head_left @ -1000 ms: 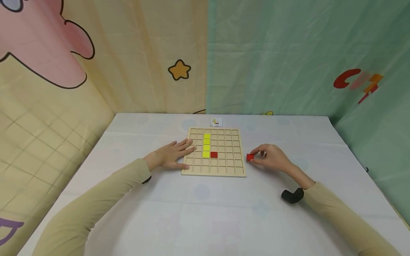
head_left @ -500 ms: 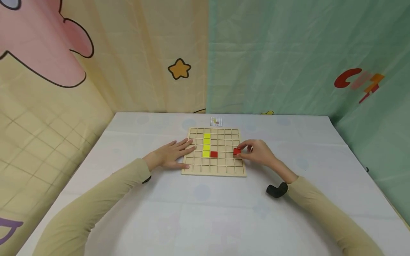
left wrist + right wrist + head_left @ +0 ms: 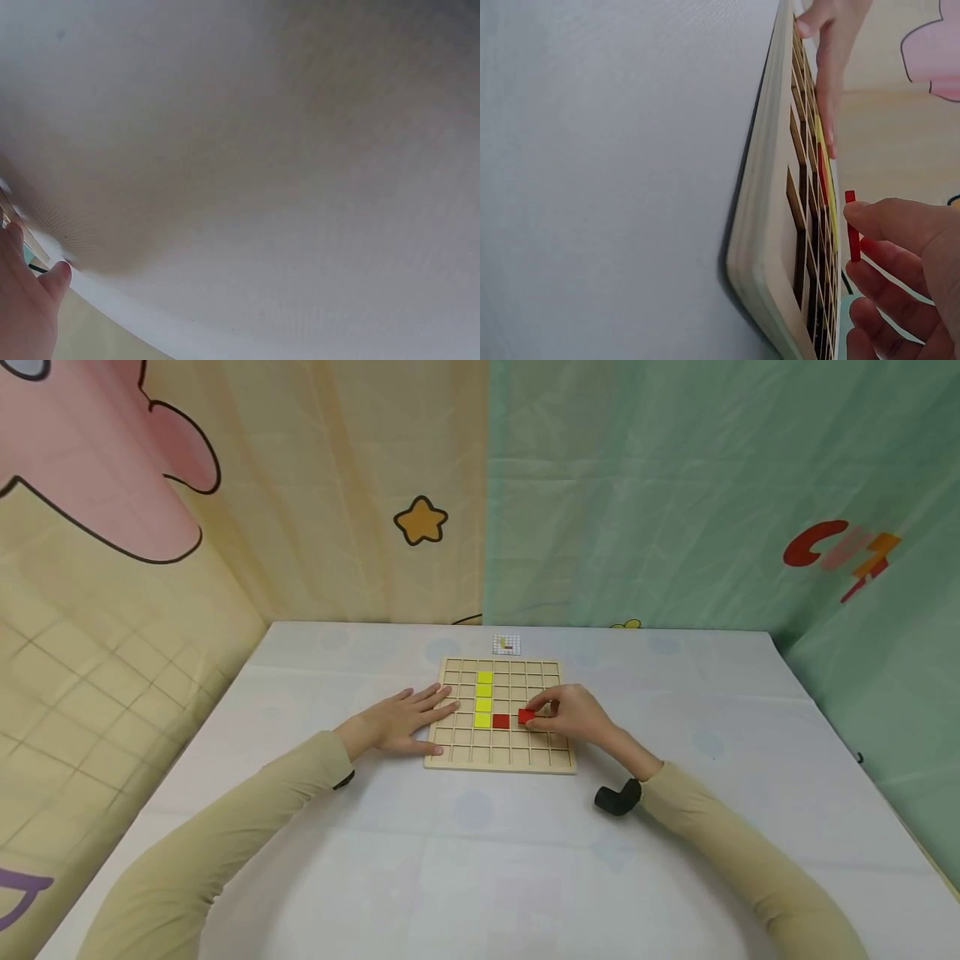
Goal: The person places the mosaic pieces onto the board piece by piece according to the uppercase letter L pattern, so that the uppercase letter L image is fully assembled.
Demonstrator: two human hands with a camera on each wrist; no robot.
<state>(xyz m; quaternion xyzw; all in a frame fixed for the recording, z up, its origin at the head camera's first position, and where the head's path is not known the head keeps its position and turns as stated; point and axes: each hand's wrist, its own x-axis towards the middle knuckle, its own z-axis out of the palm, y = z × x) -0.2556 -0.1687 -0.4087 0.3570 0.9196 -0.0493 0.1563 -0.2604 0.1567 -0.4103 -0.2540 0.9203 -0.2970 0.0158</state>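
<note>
A wooden grid board (image 3: pixel 501 768) lies on the white table. A column of several yellow square tiles (image 3: pixel 483 704) fills cells in it, and one red tile (image 3: pixel 501 721) sits to the right of the lowest yellow one. Between thumb and fingers my right hand (image 3: pixel 573 714) pinches a second red tile (image 3: pixel 527 717), held over the board just right of the seated red one; in the right wrist view this thin tile (image 3: pixel 853 225) is raised off the grid. My left hand (image 3: pixel 397 722) rests with spread, straight fingers on the board's left edge.
Behind the board lies a small printed card (image 3: pixel 506 645) with a grid pattern. A black device (image 3: pixel 618 797) hangs at my right wrist. Printed curtains (image 3: pixel 637 510) stand around the table's back and sides.
My right hand has carried the red tile leftward, from beside the board's right edge to above the grid near the other red tile. The left hand has stayed put.
</note>
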